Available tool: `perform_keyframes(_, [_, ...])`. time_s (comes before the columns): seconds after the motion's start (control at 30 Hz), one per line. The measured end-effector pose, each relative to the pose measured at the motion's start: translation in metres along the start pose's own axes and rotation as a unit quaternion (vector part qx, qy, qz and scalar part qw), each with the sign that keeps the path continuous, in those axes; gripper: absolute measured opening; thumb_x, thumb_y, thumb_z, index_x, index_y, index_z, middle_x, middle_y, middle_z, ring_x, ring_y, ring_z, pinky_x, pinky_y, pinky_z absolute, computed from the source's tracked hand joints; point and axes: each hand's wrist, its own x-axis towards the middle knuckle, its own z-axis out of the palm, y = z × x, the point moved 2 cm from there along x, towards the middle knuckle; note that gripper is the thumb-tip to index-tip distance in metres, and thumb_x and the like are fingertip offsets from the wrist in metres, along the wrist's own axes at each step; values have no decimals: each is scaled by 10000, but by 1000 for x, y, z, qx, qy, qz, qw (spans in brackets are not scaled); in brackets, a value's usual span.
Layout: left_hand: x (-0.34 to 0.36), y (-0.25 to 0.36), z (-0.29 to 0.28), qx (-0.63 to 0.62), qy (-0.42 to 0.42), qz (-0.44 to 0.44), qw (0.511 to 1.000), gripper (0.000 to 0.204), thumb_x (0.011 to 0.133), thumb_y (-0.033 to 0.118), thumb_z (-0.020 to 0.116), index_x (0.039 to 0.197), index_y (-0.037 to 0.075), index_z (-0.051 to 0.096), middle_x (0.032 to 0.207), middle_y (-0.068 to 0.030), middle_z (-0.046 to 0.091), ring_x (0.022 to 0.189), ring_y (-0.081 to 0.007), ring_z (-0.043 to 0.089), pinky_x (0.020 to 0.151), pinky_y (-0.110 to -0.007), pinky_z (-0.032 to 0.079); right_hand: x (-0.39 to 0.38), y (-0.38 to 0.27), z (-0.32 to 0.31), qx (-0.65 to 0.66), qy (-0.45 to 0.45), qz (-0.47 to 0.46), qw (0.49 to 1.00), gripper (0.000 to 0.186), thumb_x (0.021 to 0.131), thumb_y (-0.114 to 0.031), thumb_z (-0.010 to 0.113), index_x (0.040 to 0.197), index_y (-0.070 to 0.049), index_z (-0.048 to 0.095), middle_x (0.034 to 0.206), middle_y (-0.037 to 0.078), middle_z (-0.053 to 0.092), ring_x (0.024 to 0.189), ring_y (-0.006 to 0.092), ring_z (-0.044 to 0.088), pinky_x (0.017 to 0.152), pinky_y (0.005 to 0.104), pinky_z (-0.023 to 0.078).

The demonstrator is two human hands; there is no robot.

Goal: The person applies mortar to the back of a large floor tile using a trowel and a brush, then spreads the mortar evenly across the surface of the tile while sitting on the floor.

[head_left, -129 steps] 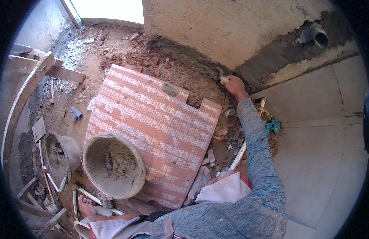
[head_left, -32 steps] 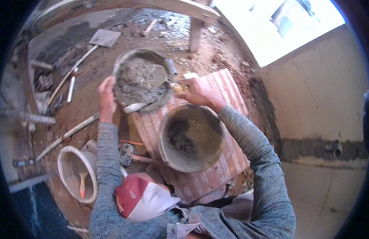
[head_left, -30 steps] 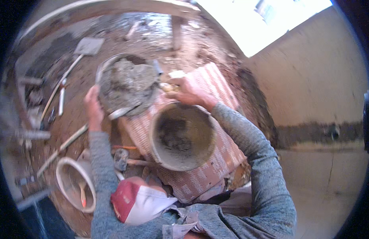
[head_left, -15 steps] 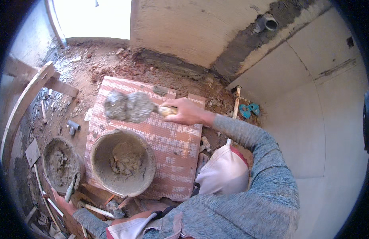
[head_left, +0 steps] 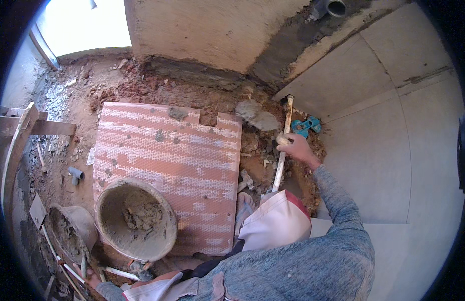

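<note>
Fingers of the right hand (head_left: pixel 298 149) are curled around the pale handle of a trowel (head_left: pixel 283 141), right of the frame's centre. The right side of the frame is filled by a grey panelled wall (head_left: pixel 367 170), the top by a beige wall (head_left: pixel 207 35) edged low down with dark mortar. The middle is taken up by a red-and-white striped panel (head_left: pixel 192 170), laid on rubble-strewn ground and notched along its upper edge. By its lower-left corner a wide mortar bowl (head_left: pixel 173 226) is placed; just left of that, a smaller bucket (head_left: pixel 89 223) is tilted. At the left edge, wooden boards (head_left: pixel 22 145) are crossed. Near the trowel handle, the ground is crossed by a white pipe (head_left: pixel 279 173), beside which a teal fitting (head_left: pixel 306 125) is seen. At the lower left, the left hand (head_left: pixel 91 277) is placed close to the bucket's rim; whether anything is grasped there cannot be told. The trowel's long axis is slanted, its blade, covered by a lump of mortar (head_left: pixel 257 116), being pointed to the upper left and its handle to the lower right.
</note>
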Motion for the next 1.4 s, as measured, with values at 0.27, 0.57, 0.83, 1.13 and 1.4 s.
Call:
perform_keyframes(0.27, [-43, 3, -23, -57, 50, -88, 993, 446, 969, 355, 565, 1299, 56, 556, 1193, -64, 633, 932, -160, 570, 835, -302, 462, 133, 66, -39, 23, -113, 145, 983, 334, 855, -343, 674, 833, -11, 695, 670, 69, 647, 580, 168, 596, 558, 391, 481])
perform_keyframes(0.57, [-48, -8, -54, 16, 49, -27, 998, 347, 959, 343, 605, 1185, 80, 625, 1098, -21, 625, 861, -135, 542, 773, -275, 454, 300, 111, -44, -355, -113, -210, 904, 342, 881, -323, 603, 853, 2, 705, 791, 188, 670, 724, 299, 631, 688, 473, 500])
perform_keyframes(0.83, [-50, 2, -55, 173, 18, 122, 977, 342, 959, 339, 608, 1170, 71, 624, 912, 11, 560, 760, -118, 492, 675, -266, 417, 280, 83, -90, -306, -146, -53, 939, 364, 864, -347, 668, 978, -4, 714, 950, 185, 682, 865, 324, 637, 799, 440, 488])
perform_keyframes(1.13, [-107, 12, 21, -16, -41, -16, 999, 377, 971, 342, 581, 1215, 56, 590, 918, -15, 568, 779, -135, 510, 714, -268, 424, 196, 49, -134, -293, -38, 45, 954, 360, 783, -322, 746, 862, 28, 721, 839, 231, 689, 791, 334, 678, 698, 478, 506])
perform_keyframes(1.4, [-111, 18, 48, 21, -6, 1, 1000, 422, 975, 378, 534, 1225, 42, 582, 990, -57, 570, 863, -187, 510, 780, -313, 417, 168, 30, -66, -379, -15, 30, 925, 394, 779, -378, 663, 895, -6, 723, 920, 213, 709, 817, 375, 682, 757, 474, 533])
